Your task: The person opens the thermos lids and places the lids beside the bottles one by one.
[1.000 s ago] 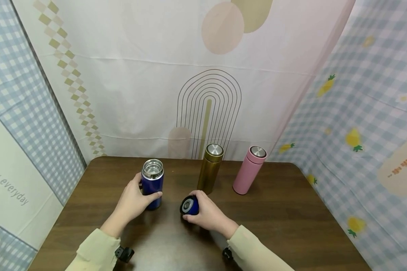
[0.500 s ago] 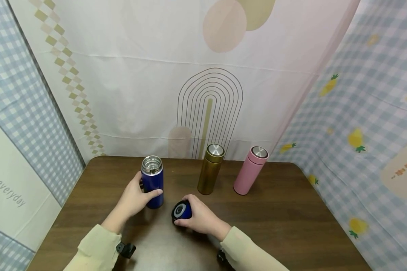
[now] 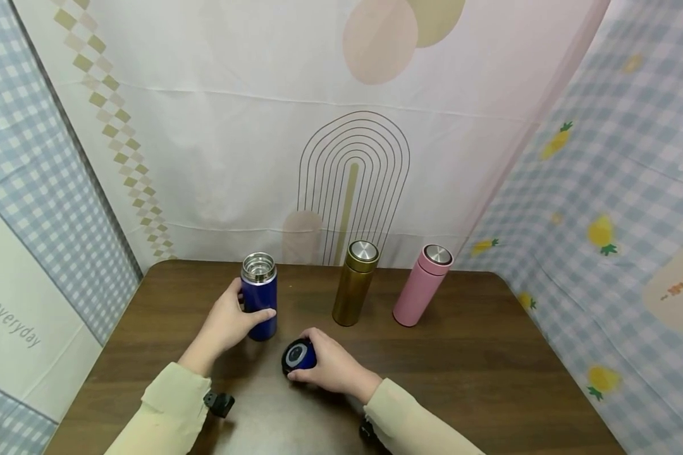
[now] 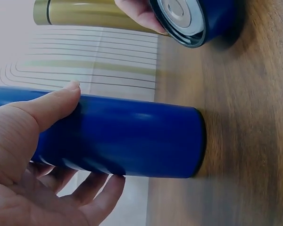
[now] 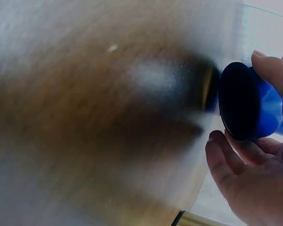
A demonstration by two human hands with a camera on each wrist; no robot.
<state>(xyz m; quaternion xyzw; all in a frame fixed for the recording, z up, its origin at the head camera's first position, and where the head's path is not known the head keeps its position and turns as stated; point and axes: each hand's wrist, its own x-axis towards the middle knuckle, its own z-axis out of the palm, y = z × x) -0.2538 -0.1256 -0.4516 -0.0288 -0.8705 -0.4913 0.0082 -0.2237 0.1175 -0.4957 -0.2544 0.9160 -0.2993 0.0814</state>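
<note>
A blue vacuum flask with a bare steel mouth stands upright at the left of the table. My left hand grips its side; in the left wrist view the thumb lies across the front of the flask and the fingers curl behind. Just right of it and nearer to me, my right hand holds the flask's blue lid, tilted so that its grey-ringed underside faces left and up. The right wrist view shows thumb and fingers about the lid, its dark face towards the table. Lid and flask are apart.
Behind the lid stands a gold flask with a steel-topped cap. A similar pink flask is to its right. Both are on the brown wooden table, with a patterned cloth hanging at its back edge.
My right hand has carried the lid left and a little towards me, closer to the flask. The blue flask and my left hand have shifted slightly away from me.
</note>
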